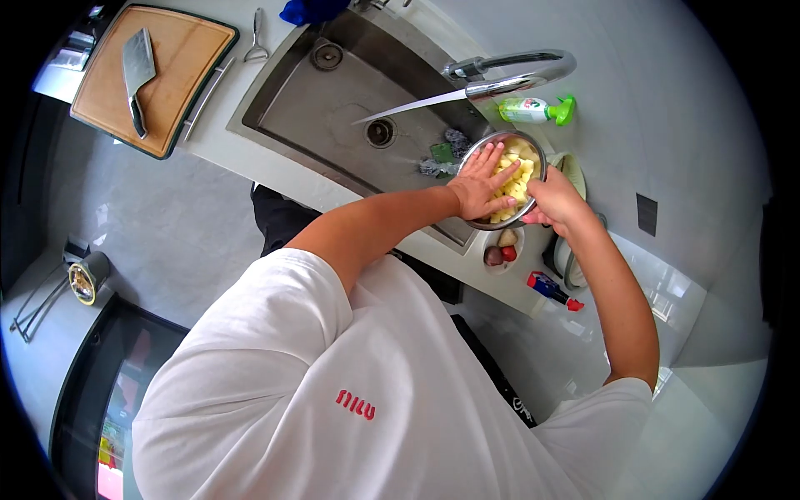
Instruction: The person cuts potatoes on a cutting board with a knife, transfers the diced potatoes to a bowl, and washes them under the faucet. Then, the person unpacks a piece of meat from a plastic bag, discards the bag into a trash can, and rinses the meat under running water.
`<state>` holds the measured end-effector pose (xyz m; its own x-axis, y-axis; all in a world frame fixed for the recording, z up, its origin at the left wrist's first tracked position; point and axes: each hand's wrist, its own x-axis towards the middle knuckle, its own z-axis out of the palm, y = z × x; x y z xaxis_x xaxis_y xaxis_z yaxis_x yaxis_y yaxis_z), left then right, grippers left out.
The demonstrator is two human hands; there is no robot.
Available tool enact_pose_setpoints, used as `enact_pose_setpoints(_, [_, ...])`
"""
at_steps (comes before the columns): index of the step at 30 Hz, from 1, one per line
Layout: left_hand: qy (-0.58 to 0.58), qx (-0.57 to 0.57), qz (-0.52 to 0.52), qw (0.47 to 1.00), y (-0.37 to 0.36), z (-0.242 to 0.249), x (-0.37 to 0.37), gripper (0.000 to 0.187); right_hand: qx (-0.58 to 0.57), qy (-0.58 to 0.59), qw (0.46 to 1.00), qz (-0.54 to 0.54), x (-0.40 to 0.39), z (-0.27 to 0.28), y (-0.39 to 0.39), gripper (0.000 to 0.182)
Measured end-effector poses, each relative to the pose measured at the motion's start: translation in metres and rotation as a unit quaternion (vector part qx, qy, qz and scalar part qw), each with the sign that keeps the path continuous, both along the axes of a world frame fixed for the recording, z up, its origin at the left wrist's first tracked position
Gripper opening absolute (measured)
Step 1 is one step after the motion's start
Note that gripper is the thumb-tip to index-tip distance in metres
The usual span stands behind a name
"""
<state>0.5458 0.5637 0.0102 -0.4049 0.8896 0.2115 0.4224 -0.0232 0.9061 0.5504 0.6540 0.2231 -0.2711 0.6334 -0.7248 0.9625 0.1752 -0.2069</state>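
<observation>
A round metal bowl (542, 154) of pale yellow chunks (523, 177), which look like cut potato, is held tilted over the right end of the sink. My left hand (483, 182) lies over the chunks with its fingers spread, across the bowl's mouth. The bowl's right rim is gripped by my right hand (554, 200), thumb near the edge and fingers partly hidden beneath. From the curved faucet (525, 75) a stream of water (408, 107) runs into the steel sink (312, 108), landing left of the bowl near the drain.
A cleaver (139, 71) lies on a wooden cutting board (187, 54), beside a peeler (257, 42). Scrubbers and a green sponge (442, 152) sit in the sink. Behind stands a green spray bottle (533, 110). Vegetables on a plate (518, 237) and a red-capped bottle (550, 288) are nearby.
</observation>
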Motion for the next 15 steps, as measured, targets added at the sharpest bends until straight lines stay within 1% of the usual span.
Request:
enact_pose_setpoints(3, [0.036, -0.018, 0.003, 0.999, -0.013, -0.004, -0.017, 0.08, -0.031, 0.038, 0.999, -0.019, 0.002, -0.004, -0.005, 0.036])
enact_pose_setpoints(5, [0.083, -0.032, 0.015, 0.996, -0.03, -0.009, -0.035, 0.076, -0.063, 0.089, 0.992, -0.057, 0.017, -0.023, -0.001, 0.036])
enact_pose_setpoints(7, [0.138, -0.021, 0.007, 0.99, -0.048, -0.017, -0.063, 0.069, -0.101, 0.143, 0.98, -0.097, 0.034, -0.052, 0.0, 0.037])
enact_pose_setpoints(8, [0.167, -0.017, 0.003, 0.986, -0.058, -0.021, -0.076, 0.066, -0.118, 0.186, 0.968, -0.123, 0.044, -0.072, -0.001, 0.031])
enact_pose_setpoints(9, [0.192, 0.014, 0.031, 0.981, -0.067, -0.025, -0.086, 0.051, -0.131, 0.211, 0.958, -0.143, 0.052, -0.094, -0.002, 0.029])
enact_pose_setpoints(12, [0.214, 0.007, -0.012, 0.977, -0.093, -0.025, -0.119, 0.042, -0.178, 0.281, 0.917, -0.22, 0.067, -0.162, -0.014, 0.022])
enact_pose_setpoints(15, [0.23, 0.001, -0.062, 0.971, -0.118, -0.015, -0.146, 0.027, -0.23, 0.329, 0.876, -0.268, 0.059, -0.201, -0.043, 0.019])
